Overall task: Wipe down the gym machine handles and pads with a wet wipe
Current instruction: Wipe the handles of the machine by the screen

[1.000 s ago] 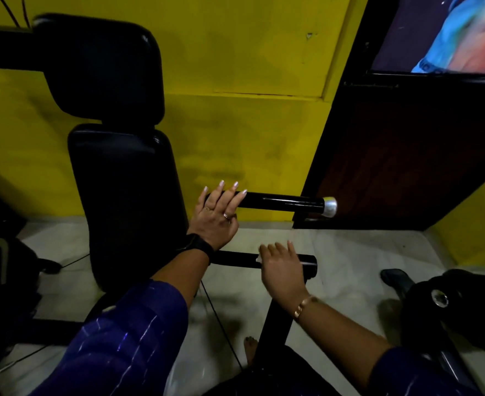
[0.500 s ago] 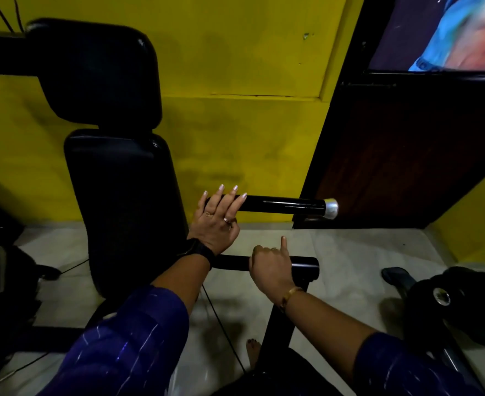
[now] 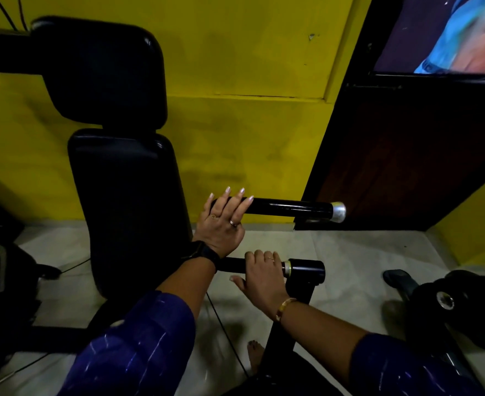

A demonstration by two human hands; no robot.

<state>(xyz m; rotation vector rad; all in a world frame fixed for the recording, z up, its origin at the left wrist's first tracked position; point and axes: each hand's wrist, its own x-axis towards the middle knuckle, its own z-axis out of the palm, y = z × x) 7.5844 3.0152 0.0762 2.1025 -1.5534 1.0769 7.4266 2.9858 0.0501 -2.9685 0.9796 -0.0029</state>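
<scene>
Black vinyl covers the two pads on my feed: the upper pad (image 3: 101, 72) juts from a dark arm at top left, and the long back pad (image 3: 127, 207) stands upright below it against the yellow wall (image 3: 249, 132). Two black bars stick out to the right of the back pad. The upper handle (image 3: 289, 208) ends in a silver cap (image 3: 339, 212), and the lower handle (image 3: 305, 268) sits nearer the camera on a dark post.

The left hand (image 3: 221, 221) lies flat over the inner end of the upper handle, fingers straight and slightly spread across the bar. The right hand (image 3: 264, 277) wraps the lower handle, fingers curled over the top and thumb stretched out to the left.

Light is poor, so I cannot tell whether a wipe sits under either palm. A watch (image 3: 204, 252) circles the left wrist and a gold bracelet (image 3: 285, 308) the right.
</scene>
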